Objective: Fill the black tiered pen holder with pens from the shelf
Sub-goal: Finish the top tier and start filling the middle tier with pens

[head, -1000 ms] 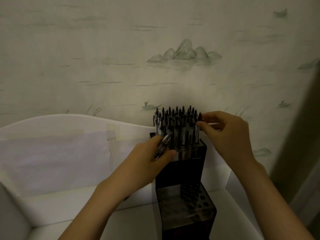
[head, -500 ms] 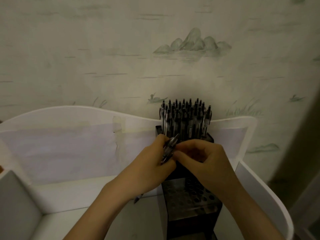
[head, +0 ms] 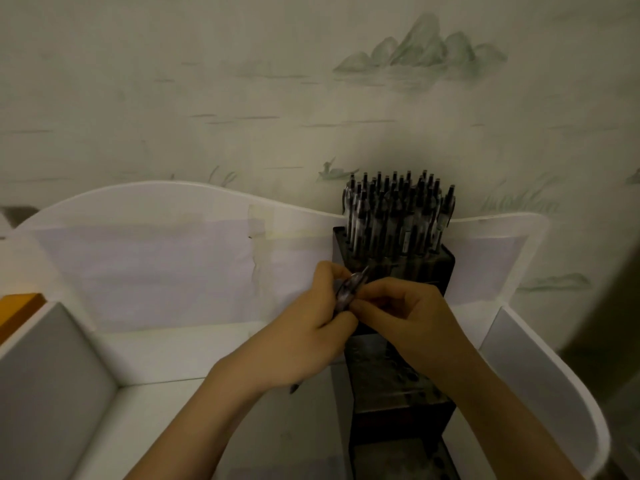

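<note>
Fingers (head: 332, 271) of the left hand (head: 304, 334) are curled round a small bundle of pens (head: 348, 289), whose upper ends stick out above the fist and whose tips (head: 294, 388) show below it. The right hand (head: 412, 317) meets it from the right, thumb and forefinger pinching one pen of the bundle at its upper part. Both hands are in front of the black pen holder (head: 446, 271), which stands right of centre on the white shelf (head: 173, 348), against its curved back panel (head: 156, 237). The far, top tier is packed with upright pens (head: 398, 209); the nearer, lower tiers (head: 398, 379) show open holes, partly hidden by the right wrist. An orange object (head: 17, 306) lies at the far left edge. Behind is wallpaper with painted hills (head: 422, 46).
</note>
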A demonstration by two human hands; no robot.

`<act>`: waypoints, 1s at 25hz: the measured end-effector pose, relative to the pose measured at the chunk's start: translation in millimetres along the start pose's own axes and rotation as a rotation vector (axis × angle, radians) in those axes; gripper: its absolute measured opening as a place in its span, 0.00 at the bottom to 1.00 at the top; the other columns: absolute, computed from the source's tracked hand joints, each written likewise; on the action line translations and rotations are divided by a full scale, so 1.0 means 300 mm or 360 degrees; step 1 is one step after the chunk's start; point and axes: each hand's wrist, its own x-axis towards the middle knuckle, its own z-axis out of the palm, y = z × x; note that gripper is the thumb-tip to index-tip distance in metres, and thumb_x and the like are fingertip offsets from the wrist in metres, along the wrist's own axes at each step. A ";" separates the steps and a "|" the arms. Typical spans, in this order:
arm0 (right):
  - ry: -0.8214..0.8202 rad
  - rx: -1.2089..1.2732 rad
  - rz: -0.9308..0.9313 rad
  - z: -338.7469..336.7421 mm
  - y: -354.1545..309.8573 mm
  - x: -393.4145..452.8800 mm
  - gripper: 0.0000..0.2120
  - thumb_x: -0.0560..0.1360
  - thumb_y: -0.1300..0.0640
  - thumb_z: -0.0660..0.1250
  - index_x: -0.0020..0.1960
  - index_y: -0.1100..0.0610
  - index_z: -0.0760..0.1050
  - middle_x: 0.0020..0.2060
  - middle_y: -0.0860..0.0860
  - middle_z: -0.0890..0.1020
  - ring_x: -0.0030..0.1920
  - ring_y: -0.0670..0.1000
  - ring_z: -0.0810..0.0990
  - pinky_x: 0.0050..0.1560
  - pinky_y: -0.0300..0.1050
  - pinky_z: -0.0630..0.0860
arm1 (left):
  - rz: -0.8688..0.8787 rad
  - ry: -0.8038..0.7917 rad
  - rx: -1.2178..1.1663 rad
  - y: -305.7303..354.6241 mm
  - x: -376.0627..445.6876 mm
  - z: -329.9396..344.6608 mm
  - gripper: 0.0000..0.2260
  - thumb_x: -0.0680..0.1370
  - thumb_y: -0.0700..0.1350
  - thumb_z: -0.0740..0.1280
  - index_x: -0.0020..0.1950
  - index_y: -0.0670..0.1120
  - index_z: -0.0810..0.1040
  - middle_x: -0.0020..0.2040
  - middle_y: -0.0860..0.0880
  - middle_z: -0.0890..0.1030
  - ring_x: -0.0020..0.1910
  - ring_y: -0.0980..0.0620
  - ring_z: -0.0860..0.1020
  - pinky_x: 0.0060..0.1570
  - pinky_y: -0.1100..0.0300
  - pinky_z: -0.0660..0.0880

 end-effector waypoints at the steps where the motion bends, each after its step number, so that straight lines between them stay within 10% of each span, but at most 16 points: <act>1: 0.0000 0.0008 0.0017 0.002 0.001 -0.002 0.06 0.74 0.62 0.71 0.48 0.54 0.83 0.42 0.47 0.86 0.44 0.47 0.85 0.46 0.36 0.79 | -0.0002 -0.0014 0.0030 0.001 -0.008 -0.003 0.07 0.82 0.40 0.57 0.58 0.49 0.65 0.34 0.49 0.75 0.29 0.56 0.75 0.32 0.58 0.72; 9: 0.0489 0.0425 0.0080 -0.076 -0.049 0.027 0.04 0.75 0.63 0.69 0.45 0.58 0.83 0.39 0.56 0.86 0.40 0.57 0.86 0.41 0.44 0.82 | -0.0128 0.0026 0.0202 -0.030 -0.050 -0.035 0.07 0.83 0.49 0.57 0.52 0.48 0.71 0.39 0.47 0.80 0.32 0.46 0.81 0.35 0.49 0.80; 17: 0.0612 -0.0561 -0.0378 -0.056 -0.035 -0.002 0.04 0.73 0.60 0.73 0.46 0.52 0.82 0.36 0.41 0.84 0.38 0.42 0.84 0.41 0.31 0.78 | -0.0113 0.0160 0.0580 -0.097 -0.053 -0.069 0.05 0.81 0.53 0.60 0.50 0.56 0.75 0.32 0.54 0.76 0.29 0.59 0.74 0.32 0.62 0.71; 25: 0.0502 -0.0715 -0.0296 0.017 0.066 -0.012 0.04 0.73 0.61 0.73 0.47 0.56 0.82 0.37 0.44 0.83 0.40 0.40 0.82 0.43 0.28 0.77 | -0.0190 0.0255 0.0513 -0.104 -0.043 -0.061 0.14 0.80 0.54 0.62 0.39 0.48 0.74 0.28 0.54 0.68 0.26 0.58 0.65 0.27 0.66 0.62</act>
